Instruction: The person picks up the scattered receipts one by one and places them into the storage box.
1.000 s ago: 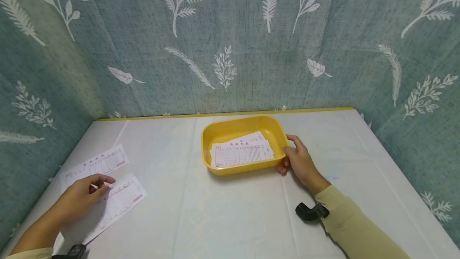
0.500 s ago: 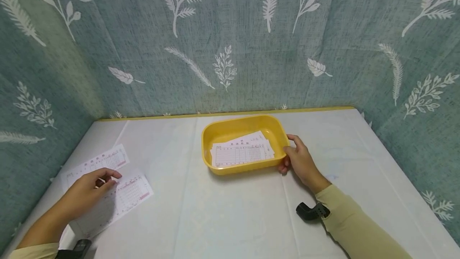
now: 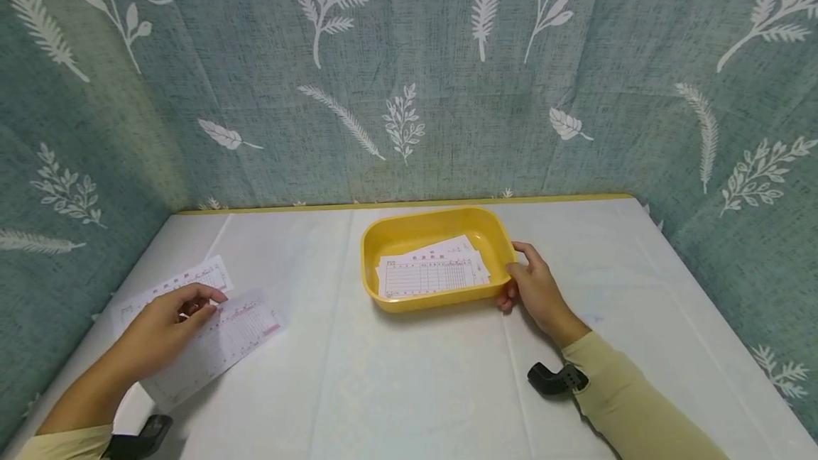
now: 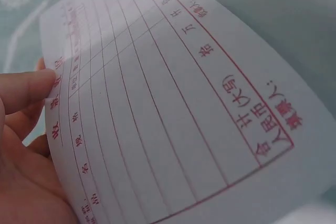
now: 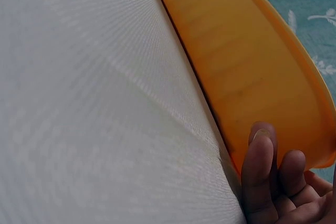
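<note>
My left hand [image 3: 167, 324] pinches a printed receipt slip [image 4: 142, 93] by its upper edge between thumb and fingers. The slip is tilted up off the table, and its red-ruled form faces the left wrist view. Another receipt slip [image 3: 214, 272] lies on the table just behind that hand, partly covered by it. My right hand [image 3: 537, 288] grips the right end of a yellow plastic tray [image 3: 434, 302], thumb at the rim and fingers against the outer wall [image 5: 236, 61]. Several similar slips [image 3: 434, 277] lie overlapping inside the tray.
A white cloth covers the table [image 3: 383, 389]. Green leaf-patterned fabric [image 3: 409, 77] rises behind it and at both sides, with a yellow strip [image 3: 287, 209] along the back edge. A black wrist camera [image 3: 556, 379] sits on the right wrist.
My left hand has moved a little up and to the right, lifting the pinched receipt slip with it. The right hand keeps its hold on the tray, which stays in place.
</note>
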The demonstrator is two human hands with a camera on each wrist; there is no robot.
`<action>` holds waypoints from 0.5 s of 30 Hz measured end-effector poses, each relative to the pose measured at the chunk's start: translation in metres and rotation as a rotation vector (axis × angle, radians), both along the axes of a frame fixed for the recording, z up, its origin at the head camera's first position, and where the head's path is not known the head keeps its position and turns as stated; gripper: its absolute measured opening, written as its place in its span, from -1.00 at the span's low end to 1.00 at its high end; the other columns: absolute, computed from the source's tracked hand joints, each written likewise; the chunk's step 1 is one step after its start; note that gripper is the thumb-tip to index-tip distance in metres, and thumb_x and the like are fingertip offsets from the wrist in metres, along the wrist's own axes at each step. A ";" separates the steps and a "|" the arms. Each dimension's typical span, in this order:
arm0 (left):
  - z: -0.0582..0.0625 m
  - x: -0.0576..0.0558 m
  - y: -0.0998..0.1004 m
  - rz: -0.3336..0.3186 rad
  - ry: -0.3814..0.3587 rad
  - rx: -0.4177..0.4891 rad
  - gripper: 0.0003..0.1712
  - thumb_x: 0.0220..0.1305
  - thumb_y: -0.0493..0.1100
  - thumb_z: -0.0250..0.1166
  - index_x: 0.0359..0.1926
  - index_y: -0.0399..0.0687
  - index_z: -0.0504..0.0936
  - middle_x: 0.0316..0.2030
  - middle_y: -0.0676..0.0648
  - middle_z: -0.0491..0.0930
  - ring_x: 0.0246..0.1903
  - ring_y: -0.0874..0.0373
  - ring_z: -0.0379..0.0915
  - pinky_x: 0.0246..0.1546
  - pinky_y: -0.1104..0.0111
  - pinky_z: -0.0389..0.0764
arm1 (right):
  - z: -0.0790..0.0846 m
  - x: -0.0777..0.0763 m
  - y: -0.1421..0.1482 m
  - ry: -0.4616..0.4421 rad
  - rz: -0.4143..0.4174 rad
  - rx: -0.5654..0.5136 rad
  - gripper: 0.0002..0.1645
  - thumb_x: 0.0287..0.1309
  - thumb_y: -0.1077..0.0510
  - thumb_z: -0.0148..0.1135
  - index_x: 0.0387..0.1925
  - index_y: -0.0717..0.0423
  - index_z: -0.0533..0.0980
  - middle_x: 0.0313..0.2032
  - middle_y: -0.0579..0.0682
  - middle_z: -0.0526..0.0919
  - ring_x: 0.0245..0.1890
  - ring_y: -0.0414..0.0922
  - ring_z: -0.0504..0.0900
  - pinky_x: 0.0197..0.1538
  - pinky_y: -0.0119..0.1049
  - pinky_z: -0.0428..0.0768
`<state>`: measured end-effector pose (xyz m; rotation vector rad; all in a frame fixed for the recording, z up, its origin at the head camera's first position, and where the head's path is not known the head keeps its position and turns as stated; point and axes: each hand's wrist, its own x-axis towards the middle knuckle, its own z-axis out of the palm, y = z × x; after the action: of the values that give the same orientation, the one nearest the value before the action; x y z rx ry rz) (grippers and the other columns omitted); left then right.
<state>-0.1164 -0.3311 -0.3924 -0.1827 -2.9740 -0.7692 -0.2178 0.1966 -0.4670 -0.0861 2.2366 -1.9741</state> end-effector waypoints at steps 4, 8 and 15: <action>0.008 -0.004 0.012 -0.005 -0.012 0.019 -0.81 0.50 -0.15 0.14 0.00 -0.04 0.61 -0.27 0.00 0.59 -0.43 0.38 0.37 -0.48 0.43 0.40 | 0.001 0.000 0.000 0.000 -0.005 0.003 -0.44 0.42 0.21 -0.17 0.41 0.12 0.09 -0.67 -0.03 0.39 -0.68 -0.06 0.59 -0.49 -0.24 0.65; 0.014 -0.007 0.024 -0.019 -0.047 0.018 -0.80 0.51 -0.11 0.12 0.02 -0.02 0.60 -0.27 -0.01 0.60 -0.41 0.35 0.40 -0.46 0.42 0.43 | 0.001 0.001 0.001 -0.009 -0.006 0.002 -0.43 0.42 0.22 -0.17 0.41 0.11 0.09 -0.68 -0.04 0.39 -0.68 -0.07 0.60 -0.49 -0.25 0.65; 0.025 -0.014 0.040 -0.060 -0.045 0.003 -0.83 0.50 -0.11 0.14 -0.02 0.02 0.61 -0.23 0.00 0.63 -0.33 0.29 0.49 -0.39 0.41 0.48 | 0.000 0.001 0.000 -0.003 -0.008 0.001 -0.43 0.42 0.21 -0.19 0.41 0.10 0.09 -0.67 -0.02 0.39 -0.68 -0.06 0.59 -0.50 -0.24 0.65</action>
<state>-0.1308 -0.2914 -0.3673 -0.2593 -3.0223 -0.7941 -0.2171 0.1971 -0.4666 -0.0736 2.2400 -1.9755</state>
